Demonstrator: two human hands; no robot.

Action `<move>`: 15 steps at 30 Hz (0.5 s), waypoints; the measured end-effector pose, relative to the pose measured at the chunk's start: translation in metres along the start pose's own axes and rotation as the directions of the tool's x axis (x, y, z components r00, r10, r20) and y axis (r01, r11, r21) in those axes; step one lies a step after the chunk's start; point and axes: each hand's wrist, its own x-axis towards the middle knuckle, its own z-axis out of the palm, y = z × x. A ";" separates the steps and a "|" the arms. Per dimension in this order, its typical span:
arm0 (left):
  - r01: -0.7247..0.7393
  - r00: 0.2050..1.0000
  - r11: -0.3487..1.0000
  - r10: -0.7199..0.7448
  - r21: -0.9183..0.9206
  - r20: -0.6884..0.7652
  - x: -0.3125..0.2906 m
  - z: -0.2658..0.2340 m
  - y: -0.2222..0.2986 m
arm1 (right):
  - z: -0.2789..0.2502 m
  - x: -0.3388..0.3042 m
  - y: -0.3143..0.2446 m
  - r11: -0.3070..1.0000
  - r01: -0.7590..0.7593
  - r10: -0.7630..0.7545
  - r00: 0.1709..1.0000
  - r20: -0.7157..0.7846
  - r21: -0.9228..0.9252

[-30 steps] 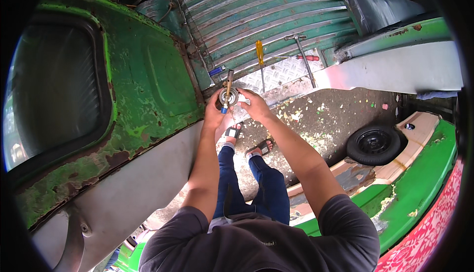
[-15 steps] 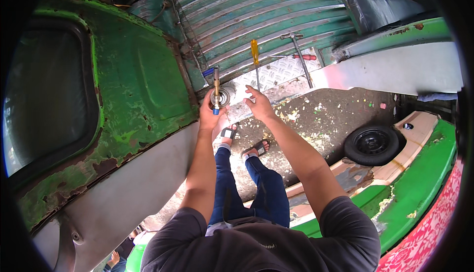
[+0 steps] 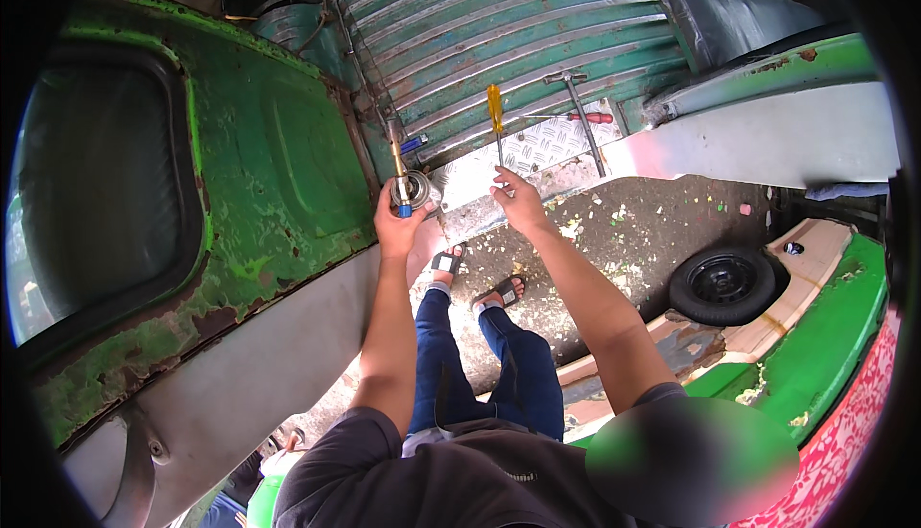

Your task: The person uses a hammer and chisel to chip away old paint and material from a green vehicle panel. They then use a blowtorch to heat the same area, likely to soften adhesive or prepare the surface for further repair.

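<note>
Left hand (image 3: 397, 228) is gripping blowtorch (image 3: 401, 178); right hand (image 3: 521, 204) is hovering, loosely spread, yellow screwdriver (image 3: 495, 111) lying at its 11 o'clock. Apparently holding step; next move is needing steady grip.

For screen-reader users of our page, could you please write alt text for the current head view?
A person's left hand holds a round canister fitted with a brass tube; the empty right hand is open near the tip of a yellow-handled screwdriver. A hammer and red-handled tool lie across a tread plate beside worn green vehicle bodywork.
</note>
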 end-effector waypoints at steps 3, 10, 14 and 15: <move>0.050 0.999 0.994 -0.051 -0.101 -0.006 0.004 -0.003 -0.005 | 0.006 0.008 0.002 0.999 0.046 -0.046 0.999 -0.018 0.005; 0.018 0.974 0.998 -0.033 -0.066 -0.224 -0.003 -0.004 -0.006 | 0.052 0.055 -0.009 0.992 0.082 -0.079 0.996 0.033 -0.098; 0.016 0.944 0.995 -0.046 -0.094 -0.327 0.000 0.003 -0.011 | 0.078 0.081 -0.021 0.878 0.311 -0.331 0.943 0.008 -0.363; 0.008 0.934 0.994 -0.046 -0.108 -0.354 0.000 0.005 -0.014 | 0.084 0.086 -0.024 0.853 0.332 -0.354 0.935 0.021 -0.403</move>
